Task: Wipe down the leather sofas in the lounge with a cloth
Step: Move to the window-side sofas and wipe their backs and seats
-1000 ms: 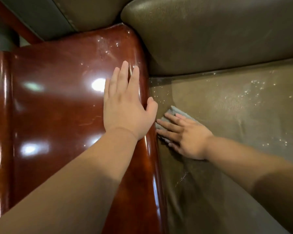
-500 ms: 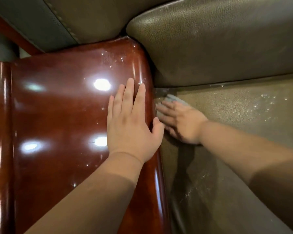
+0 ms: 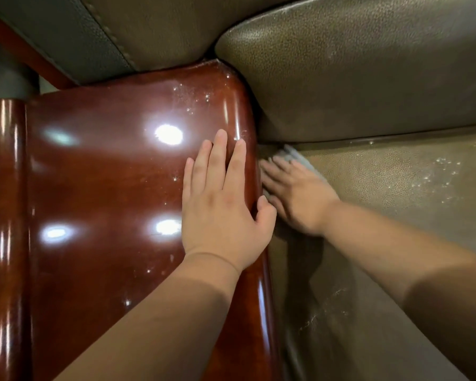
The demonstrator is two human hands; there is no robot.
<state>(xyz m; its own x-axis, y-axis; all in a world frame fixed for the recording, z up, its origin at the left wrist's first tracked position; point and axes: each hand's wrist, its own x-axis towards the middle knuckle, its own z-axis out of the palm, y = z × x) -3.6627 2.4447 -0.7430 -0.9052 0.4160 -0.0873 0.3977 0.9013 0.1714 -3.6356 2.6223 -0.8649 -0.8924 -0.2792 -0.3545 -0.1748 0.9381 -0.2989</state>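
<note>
— Where were our hands?

— Our left hand (image 3: 220, 213) lay flat on the shiny red-brown wood arm (image 3: 102, 174) of the sofa. Its fingers (image 3: 217, 158) were straight and close together, holding nothing. The thumb hung over the arm's right edge.

— And the other one?

— Our right hand (image 3: 297, 196) was down on the seat (image 3: 396, 193), just beside the wood arm. It looked blurry. Its fingers (image 3: 272, 171) were stretched out flat, pressing on the cloth (image 3: 291, 154).

— Where was the cloth?

— It was under our right hand, in the back corner of the seat, where the seat met the back cushion (image 3: 355, 78) and the wood arm. We saw only a pale grey bit poking out past our fingertips.

— Was the sofa wet?

— We saw small shiny drops (image 3: 445, 171) on the seat to the right, well apart from the cloth. A few more specks sat on the wood arm near its top corner.
</note>
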